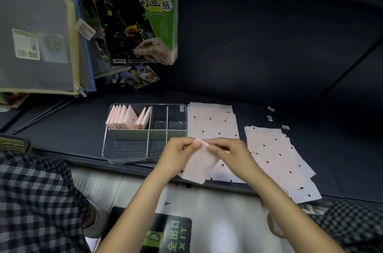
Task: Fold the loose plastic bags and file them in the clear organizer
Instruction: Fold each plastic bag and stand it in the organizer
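Pink bag (pixel 196 166) pinched between left hand (pixel 178 153) and right hand (pixel 227 152), just beside organizer (pixel 107 149); slippery, liable to unfold.

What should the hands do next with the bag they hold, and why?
Probably finish the fold: both the left hand and the right hand pinch the top edge of one pink bag, which hangs only partly folded. Then it can go upright beside the folded bags in the organizer, in the back left compartment, where a gap shows. Loose bags wait on the right.
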{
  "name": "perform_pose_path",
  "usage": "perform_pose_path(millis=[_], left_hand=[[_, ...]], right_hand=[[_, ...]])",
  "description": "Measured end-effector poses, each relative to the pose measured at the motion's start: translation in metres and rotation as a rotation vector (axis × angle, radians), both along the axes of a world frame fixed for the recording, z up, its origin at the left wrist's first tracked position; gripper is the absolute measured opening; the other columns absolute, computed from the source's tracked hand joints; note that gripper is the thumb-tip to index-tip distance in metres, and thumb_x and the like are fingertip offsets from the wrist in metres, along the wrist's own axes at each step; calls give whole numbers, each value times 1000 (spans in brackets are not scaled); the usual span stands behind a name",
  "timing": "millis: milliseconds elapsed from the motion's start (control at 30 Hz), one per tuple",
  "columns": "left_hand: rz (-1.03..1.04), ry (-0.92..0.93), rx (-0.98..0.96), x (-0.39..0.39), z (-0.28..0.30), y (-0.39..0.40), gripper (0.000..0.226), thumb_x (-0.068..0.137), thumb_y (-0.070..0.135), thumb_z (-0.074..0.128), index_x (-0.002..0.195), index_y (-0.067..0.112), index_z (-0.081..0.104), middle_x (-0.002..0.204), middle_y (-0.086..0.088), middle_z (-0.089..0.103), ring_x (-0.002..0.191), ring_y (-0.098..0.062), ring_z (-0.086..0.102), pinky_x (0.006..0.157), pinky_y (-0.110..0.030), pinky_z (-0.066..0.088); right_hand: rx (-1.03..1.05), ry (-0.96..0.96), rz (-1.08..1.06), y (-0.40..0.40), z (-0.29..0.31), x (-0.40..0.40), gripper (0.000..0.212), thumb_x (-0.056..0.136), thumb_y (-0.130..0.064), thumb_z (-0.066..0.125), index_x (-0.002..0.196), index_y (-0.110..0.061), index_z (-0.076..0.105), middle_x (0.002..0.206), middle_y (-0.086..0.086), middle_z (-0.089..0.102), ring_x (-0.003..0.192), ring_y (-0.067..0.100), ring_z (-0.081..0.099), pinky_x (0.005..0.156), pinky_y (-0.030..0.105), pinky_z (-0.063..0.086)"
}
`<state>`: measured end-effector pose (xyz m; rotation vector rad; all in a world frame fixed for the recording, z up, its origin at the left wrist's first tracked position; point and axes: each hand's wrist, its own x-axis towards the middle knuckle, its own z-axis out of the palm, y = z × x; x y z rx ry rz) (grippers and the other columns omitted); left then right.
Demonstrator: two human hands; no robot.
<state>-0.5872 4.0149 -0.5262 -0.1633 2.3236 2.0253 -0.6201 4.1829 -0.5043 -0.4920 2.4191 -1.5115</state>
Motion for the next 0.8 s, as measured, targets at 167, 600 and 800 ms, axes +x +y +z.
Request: perform_pose_path(millis=[167,600,800], left_hand=[[-3,-56,87,0,-4,-5,10,85,9,67,83,1,72,78,-9,71,73,-14,63,70,-29,50],[-12,-202,218,-12,-30,-40,9,94,5,54,92,7,63,92,-11,71,85,-16,68,72,-25,57],[226,-160,254,-39,-44,-72,13,97,11,50,97,17,62,78,0,66,69,-12,62,59,-22,55]], right_hand=[[58,73,-67,1,6,-5,27,85,-12,66,68,-33,68,70,-18,68,66,-2,58,64,14,44],[-110,-76,-293,-15,-13,-27,13,89,-12,62,78,-18,67,68,-5,70,62,1,61,57,14,48],[94,-251,-83,-46,-26,-48,14,91,-11,59,79,-10,65,64,0,68,66,12,62,65,25,55]])
